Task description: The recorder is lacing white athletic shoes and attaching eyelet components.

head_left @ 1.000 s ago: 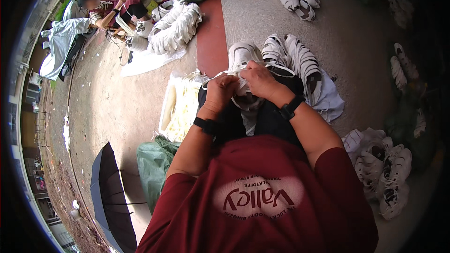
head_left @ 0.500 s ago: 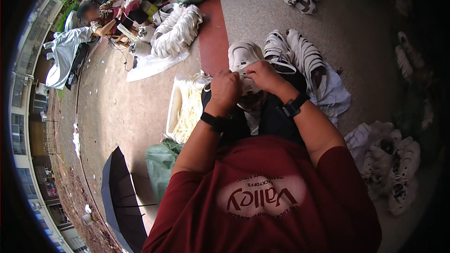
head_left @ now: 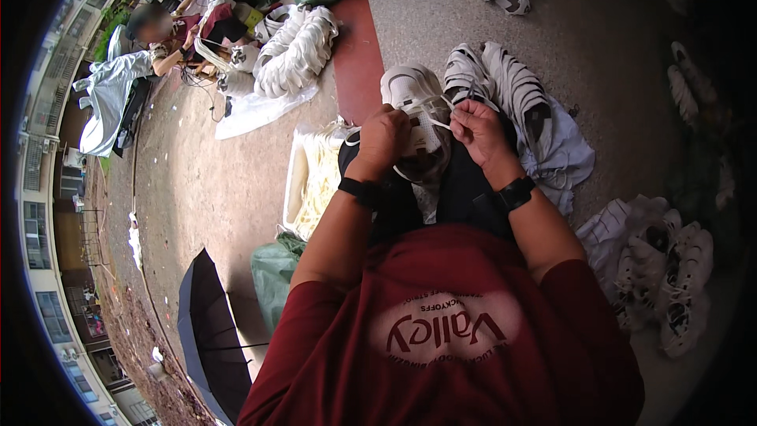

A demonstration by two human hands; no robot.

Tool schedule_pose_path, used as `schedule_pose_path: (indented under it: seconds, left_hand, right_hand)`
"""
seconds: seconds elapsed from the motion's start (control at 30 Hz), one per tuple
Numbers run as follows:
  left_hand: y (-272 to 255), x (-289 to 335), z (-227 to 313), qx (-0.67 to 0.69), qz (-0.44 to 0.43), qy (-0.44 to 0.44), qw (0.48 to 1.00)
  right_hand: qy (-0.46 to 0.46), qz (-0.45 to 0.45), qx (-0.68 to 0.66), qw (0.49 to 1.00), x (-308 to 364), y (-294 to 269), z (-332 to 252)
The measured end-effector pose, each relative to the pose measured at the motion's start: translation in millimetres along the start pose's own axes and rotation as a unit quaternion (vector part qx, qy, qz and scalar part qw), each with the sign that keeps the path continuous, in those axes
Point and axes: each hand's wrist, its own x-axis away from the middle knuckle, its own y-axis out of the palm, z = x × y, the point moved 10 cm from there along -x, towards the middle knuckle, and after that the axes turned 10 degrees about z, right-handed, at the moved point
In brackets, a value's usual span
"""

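A pale grey-and-white sneaker [head_left: 410,85] rests between my knees, its toe pointing away from me. A thin white shoelace [head_left: 438,121] crosses its upper and runs out to the right. My right hand [head_left: 481,136] pinches this lace between thumb and fingers, just off the shoe's right side. On the left side of the upper, my left hand [head_left: 381,143] is closed against the shoe near the lacing; what its fingers hold is hidden.
A white box of pale laces [head_left: 311,189] stands at my left, near a green sack [head_left: 272,280] and a black umbrella [head_left: 209,331]. Nested sneakers [head_left: 516,83] lie ahead right; more shoes [head_left: 670,276] sit at right. Another person [head_left: 185,31] works at far left by stacked white shoes [head_left: 296,51].
My right hand has moved right and slightly down, off the sneaker's upper, drawing the lace along. My left hand stays at the shoe's left side. The far person's arms have shifted.
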Motion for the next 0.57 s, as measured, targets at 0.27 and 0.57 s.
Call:
schedule_pose_path:
  seconds: [0.27, 0.57]
  left_hand:
    - [-2.5, 8.6, -3.6, -0.039, 0.028, -0.019, 0.999]
    - [-20.0, 8.2, 15.5, -0.024, 0.055, 0.034, 0.998]
  right_hand:
    - [-0.006, 0.034, -0.063, 0.997, -3.7, -15.9, 1.6]
    - [-0.011, 0.021, -0.068, 0.997, -5.9, -16.6, 4.4]
